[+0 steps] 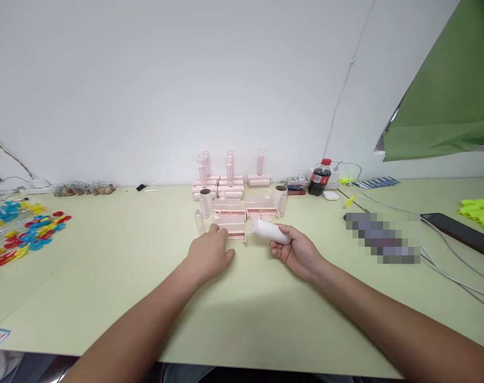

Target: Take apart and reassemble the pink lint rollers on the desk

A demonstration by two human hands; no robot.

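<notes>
A white roll with a pink end cap (270, 231) is in my right hand (300, 252), fingers wrapped round its right end, tilted above the table. My left hand (210, 252) reaches over the open pink cases (236, 217); its thumb is spread and its fingertips are partly hidden at the nearest case, so whether they grip anything is unclear. Just left of that hand stands a small clear pink tube (199, 221). Cardboard-cored rolls stand at the left (206, 199) and right (280, 196) of the cases.
Closed pink roller sets (230, 189) line the wall, with upright handles (229, 171). A cola bottle (320, 177), cables and a dark phone (461, 232) lie to the right. Colourful plastic pieces (30, 234) spread at the far left, yellow-green ones (479, 213) at the far right.
</notes>
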